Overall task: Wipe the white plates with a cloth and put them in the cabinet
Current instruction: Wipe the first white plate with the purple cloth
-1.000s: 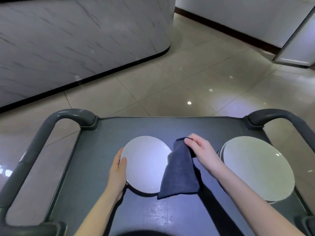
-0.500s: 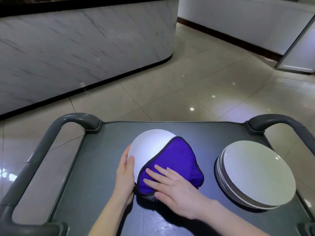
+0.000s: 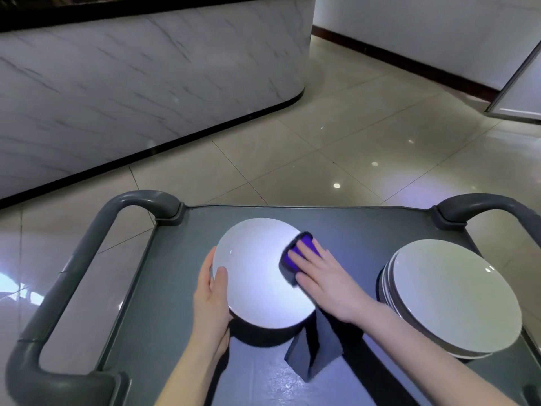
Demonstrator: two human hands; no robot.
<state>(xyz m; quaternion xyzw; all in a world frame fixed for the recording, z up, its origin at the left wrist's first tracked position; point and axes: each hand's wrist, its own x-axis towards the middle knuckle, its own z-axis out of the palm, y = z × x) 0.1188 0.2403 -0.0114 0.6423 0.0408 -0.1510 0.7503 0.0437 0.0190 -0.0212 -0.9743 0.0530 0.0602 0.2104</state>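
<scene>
A single white plate (image 3: 257, 273) lies in the middle of the grey cart top (image 3: 181, 288). My left hand (image 3: 212, 300) holds its left rim, thumb on the plate's face and fingers under the edge. My right hand (image 3: 325, 276) lies flat with straight fingers on a purple cloth (image 3: 295, 253), pressing it onto the plate's right side. A dark end of the cloth (image 3: 313, 350) hangs off the plate's near edge onto the cart. A stack of white plates (image 3: 450, 297) stands at the cart's right.
Grey cart handles curve up at the left (image 3: 87, 259) and the right (image 3: 491, 209). Beyond the cart is glossy tiled floor (image 3: 292, 156), with a marble counter (image 3: 131, 92) at the back left and a white panel (image 3: 524, 89) at the far right.
My right hand has slid the cloth from the plate's near side up to its right edge, and the cloth is now bunched under my palm. The left hand keeps its hold on the rim.
</scene>
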